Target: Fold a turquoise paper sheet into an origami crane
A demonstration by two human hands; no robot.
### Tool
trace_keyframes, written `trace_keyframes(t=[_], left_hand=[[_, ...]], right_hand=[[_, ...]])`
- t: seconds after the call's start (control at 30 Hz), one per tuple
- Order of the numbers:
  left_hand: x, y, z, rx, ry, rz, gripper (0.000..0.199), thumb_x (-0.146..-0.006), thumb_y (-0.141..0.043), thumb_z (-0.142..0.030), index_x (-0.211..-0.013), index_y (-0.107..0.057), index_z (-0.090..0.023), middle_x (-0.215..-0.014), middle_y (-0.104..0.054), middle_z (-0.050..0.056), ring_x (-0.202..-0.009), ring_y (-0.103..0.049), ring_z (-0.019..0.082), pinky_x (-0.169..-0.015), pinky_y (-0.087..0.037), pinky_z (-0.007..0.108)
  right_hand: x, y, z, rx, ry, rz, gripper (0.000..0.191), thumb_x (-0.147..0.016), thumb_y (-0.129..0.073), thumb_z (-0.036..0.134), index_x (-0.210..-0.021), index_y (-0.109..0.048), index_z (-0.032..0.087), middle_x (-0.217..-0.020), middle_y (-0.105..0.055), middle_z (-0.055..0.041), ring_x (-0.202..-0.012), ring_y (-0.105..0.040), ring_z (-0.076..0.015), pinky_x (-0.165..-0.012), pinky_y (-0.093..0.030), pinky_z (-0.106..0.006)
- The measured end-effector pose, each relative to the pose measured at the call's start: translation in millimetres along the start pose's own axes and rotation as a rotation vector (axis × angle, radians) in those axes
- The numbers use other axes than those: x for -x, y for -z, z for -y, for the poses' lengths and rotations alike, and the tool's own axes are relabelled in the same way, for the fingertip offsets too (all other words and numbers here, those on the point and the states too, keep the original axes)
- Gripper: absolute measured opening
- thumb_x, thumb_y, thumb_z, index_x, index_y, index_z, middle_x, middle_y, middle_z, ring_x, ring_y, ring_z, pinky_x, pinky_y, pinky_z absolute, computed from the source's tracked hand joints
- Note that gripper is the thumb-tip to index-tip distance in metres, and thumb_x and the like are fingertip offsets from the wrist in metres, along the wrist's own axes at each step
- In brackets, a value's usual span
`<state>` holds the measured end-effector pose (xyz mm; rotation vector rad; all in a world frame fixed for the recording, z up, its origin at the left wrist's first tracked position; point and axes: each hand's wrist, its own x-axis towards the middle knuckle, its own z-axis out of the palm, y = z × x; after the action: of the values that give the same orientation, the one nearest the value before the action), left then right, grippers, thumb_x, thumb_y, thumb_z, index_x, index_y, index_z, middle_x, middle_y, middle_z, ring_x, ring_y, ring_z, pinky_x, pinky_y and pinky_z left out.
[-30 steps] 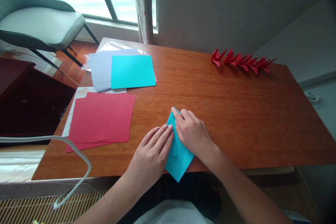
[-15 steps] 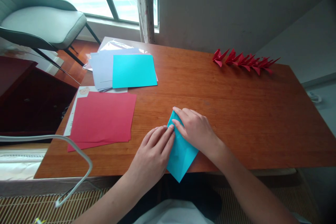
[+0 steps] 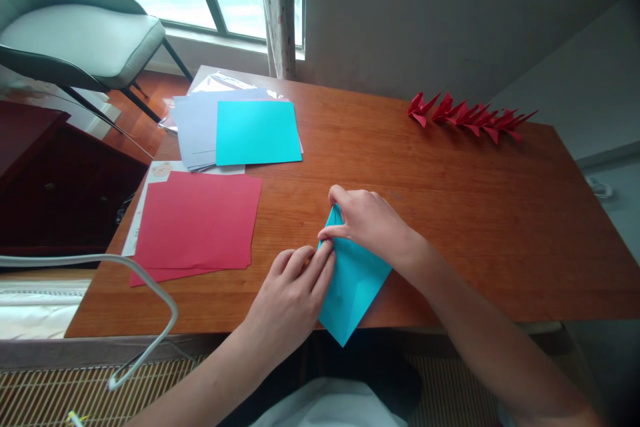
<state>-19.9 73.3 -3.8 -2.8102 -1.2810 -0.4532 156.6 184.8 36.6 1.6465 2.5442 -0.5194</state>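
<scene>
A folded turquoise sheet of origami paper (image 3: 357, 287) lies at the table's near edge, its bottom corner jutting past the edge. My left hand (image 3: 293, 290) is closed on the sheet's left edge, fingertips pressed together on it. My right hand (image 3: 374, 219) holds the upper part, with the index finger curled at the top corner and the thumb at the left edge beside the left fingertips. Creases cross the paper's surface. Part of its upper right side is hidden under my right hand.
Red sheets (image 3: 200, 220) lie left on the wooden table (image 3: 475, 233). Behind them, a flat turquoise sheet (image 3: 259, 133) tops pale grey-blue sheets (image 3: 195, 130). Folded red paper cranes (image 3: 470, 118) stand in a row at the back right. A white cable (image 3: 165, 293) curves at the lower left.
My right hand has lifted and arched, with its thumb moved left to the paper's edge. More of the sheet's right side now shows. The left hand stays nearly in place.
</scene>
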Motion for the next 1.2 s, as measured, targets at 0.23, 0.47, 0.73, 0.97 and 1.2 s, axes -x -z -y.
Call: trace_keyframes(t=[0.23,0.47,0.73,0.97,1.2], left_hand=[[-0.1,-0.3,0.2,-0.016,-0.007,0.017,0.040,-0.096,-0.047,-0.015,-0.131,-0.066,-0.009,-0.146,-0.061,0.009,-0.114,-0.053,0.027,-0.093,-0.042,0.040],[1.0,0.1,0.1,-0.005,-0.005,0.022,0.044,-0.093,-0.049,-0.011,-0.134,-0.064,-0.008,-0.150,-0.057,0.012,-0.113,-0.054,0.028,-0.094,-0.041,0.042],[1.1,0.2,0.8,0.022,0.005,0.025,0.044,-0.092,-0.050,-0.013,-0.134,-0.064,-0.008,-0.150,-0.056,0.011,-0.115,-0.053,0.028,-0.094,-0.041,0.042],[1.2,0.2,1.2,0.011,0.001,0.038,0.045,-0.092,-0.051,-0.016,-0.135,-0.063,-0.009,-0.151,-0.056,0.010,-0.116,-0.051,0.028,-0.094,-0.041,0.041],[2.0,-1.9,0.3,0.014,0.002,0.012,0.041,-0.094,-0.053,-0.016,-0.132,-0.065,-0.008,-0.146,-0.061,0.009,-0.115,-0.052,0.029,-0.094,-0.041,0.041]], right_hand=[[-5.5,4.4,-4.2,0.018,-0.053,0.034,0.049,-0.081,-0.078,0.057,-0.107,-0.056,0.022,-0.095,-0.076,-0.0071,-0.088,-0.073,-0.0286,-0.060,-0.039,-0.030],[-20.6,4.4,-29.0,-0.093,-0.108,-0.040,0.038,-0.084,-0.075,0.054,-0.098,-0.059,0.022,-0.087,-0.074,-0.0030,-0.078,-0.069,-0.0214,-0.061,-0.040,-0.029],[-29.9,9.2,-39.0,-0.238,-0.060,0.003,0.029,-0.086,-0.073,0.048,-0.088,-0.065,0.021,-0.085,-0.073,-0.0019,-0.076,-0.065,-0.0167,-0.062,-0.039,-0.027],[-23.3,12.3,-32.4,-0.259,-0.067,-0.010,0.022,-0.095,-0.063,0.040,-0.087,-0.064,0.020,-0.083,-0.072,-0.0018,-0.075,-0.064,-0.0160,-0.063,-0.039,-0.027],[-3.5,10.1,-0.5,0.073,-0.096,-0.006,0.059,-0.070,-0.082,0.064,-0.103,-0.057,0.022,-0.106,-0.070,-0.0070,-0.095,-0.067,-0.0275,-0.060,-0.036,-0.031]])
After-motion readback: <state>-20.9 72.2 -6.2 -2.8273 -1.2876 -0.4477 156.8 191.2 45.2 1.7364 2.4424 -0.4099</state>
